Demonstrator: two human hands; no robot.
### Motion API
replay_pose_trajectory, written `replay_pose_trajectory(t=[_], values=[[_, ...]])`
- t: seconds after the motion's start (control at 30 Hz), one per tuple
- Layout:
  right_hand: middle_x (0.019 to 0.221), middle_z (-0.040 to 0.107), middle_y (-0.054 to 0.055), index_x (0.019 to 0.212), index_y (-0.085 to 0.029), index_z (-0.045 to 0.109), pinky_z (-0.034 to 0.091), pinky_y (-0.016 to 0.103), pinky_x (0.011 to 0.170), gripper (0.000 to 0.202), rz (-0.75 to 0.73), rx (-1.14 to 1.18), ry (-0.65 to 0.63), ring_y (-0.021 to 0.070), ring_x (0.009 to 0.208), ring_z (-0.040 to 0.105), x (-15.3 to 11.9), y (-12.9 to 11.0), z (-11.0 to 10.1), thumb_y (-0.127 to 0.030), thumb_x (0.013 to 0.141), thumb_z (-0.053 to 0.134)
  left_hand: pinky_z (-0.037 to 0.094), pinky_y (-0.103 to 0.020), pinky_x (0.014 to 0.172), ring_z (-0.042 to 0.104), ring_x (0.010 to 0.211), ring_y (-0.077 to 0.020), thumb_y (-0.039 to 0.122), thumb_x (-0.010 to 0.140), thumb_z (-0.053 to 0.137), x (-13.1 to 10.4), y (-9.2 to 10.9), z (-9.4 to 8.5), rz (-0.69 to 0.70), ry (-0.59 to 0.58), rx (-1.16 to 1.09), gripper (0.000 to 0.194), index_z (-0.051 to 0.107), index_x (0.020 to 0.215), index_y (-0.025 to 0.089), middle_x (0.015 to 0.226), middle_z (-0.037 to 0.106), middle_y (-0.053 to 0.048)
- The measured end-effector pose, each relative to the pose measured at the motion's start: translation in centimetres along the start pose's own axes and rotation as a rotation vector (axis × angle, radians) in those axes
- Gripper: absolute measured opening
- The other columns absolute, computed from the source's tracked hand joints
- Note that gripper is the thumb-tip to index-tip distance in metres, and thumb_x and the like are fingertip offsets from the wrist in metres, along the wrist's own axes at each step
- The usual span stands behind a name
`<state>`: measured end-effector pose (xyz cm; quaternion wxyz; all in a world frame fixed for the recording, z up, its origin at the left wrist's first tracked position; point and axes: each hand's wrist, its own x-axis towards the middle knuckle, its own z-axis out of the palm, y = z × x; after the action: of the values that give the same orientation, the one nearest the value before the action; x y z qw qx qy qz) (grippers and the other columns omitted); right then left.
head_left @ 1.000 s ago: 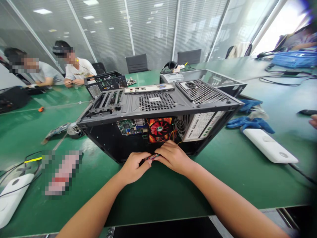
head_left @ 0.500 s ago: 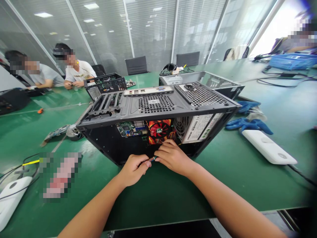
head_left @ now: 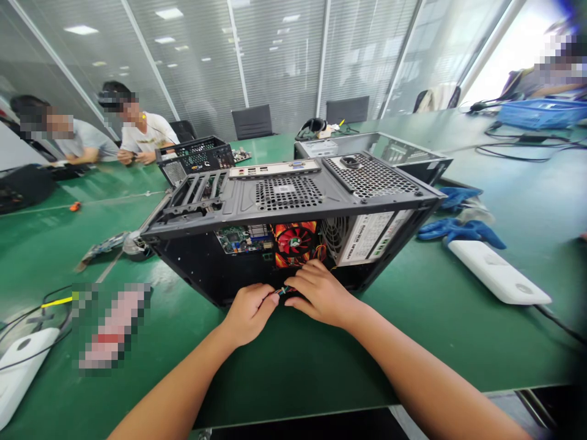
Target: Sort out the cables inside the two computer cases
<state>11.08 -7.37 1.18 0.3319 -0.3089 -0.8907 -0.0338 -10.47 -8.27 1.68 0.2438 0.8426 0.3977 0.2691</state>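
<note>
A black computer case [head_left: 215, 214] lies on the green table with its open side towards me. Inside it show a green motherboard [head_left: 243, 239], a red cooling fan [head_left: 296, 242] and a white-labelled power supply [head_left: 373, 237]. In front of the opening, my left hand [head_left: 250, 311] pinches a thin bundle of coloured cables [head_left: 281, 291]. My right hand [head_left: 321, 293] grips the same bundle just to the right, its fingers curled and its thumb slightly apart from them. The cable ends inside both hands are hidden.
Blue gloves [head_left: 461, 231] and a white power strip [head_left: 499, 272] lie on the right. Another power strip [head_left: 27, 366] with black cords is at the left. Behind stand a second open case [head_left: 380, 146] and a smaller case [head_left: 195, 160]. Two people sit at the far left.
My right thumb has dropped a little away from the cables, and more of the bundle shows between my hands. The case has stayed in place.
</note>
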Motion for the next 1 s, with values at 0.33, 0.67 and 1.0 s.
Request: replay_pose_trajectory(t=[0.33,0.67,1.0], values=[[0.066,0.059,0.003,0.089,-0.015,0.065,0.038,0.033,0.071,0.026,-0.027,-0.077,0.048,0.0174,0.067,0.050,0.2,0.3,0.3,-0.027,0.098,0.046,0.033,-0.025,0.058,0.047,0.059,-0.0121,0.031,0.098,0.042,-0.1,-0.5,0.3,0.095,0.035,0.150,0.033,0.057,0.072,0.015,0.062,0.051,-0.001],[0.067,0.061,0.002,0.085,-0.016,0.063,0.038,0.032,0.069,0.025,0.064,0.057,0.052,0.0159,0.065,0.052,0.2,0.3,0.3,-0.029,0.098,0.046,0.040,-0.029,0.063,0.050,0.063,-0.0161,0.027,0.095,0.047,0.1,-1.0,0.6,0.292,0.201,0.431,0.024,0.061,0.080,0.015,0.064,0.060,-0.004],[0.084,0.066,0.009,0.100,-0.013,0.063,0.044,0.036,0.077,0.019,-0.010,0.016,0.072,0.0205,0.079,0.055,0.0,0.3,0.1,-0.027,0.095,0.051,0.039,-0.026,0.061,0.050,0.062,-0.0133,0.029,0.099,0.037,0.2,-0.1,0.0,0.041,0.010,-0.001,0.033,0.057,0.075,0.017,0.061,0.054,0.000]])
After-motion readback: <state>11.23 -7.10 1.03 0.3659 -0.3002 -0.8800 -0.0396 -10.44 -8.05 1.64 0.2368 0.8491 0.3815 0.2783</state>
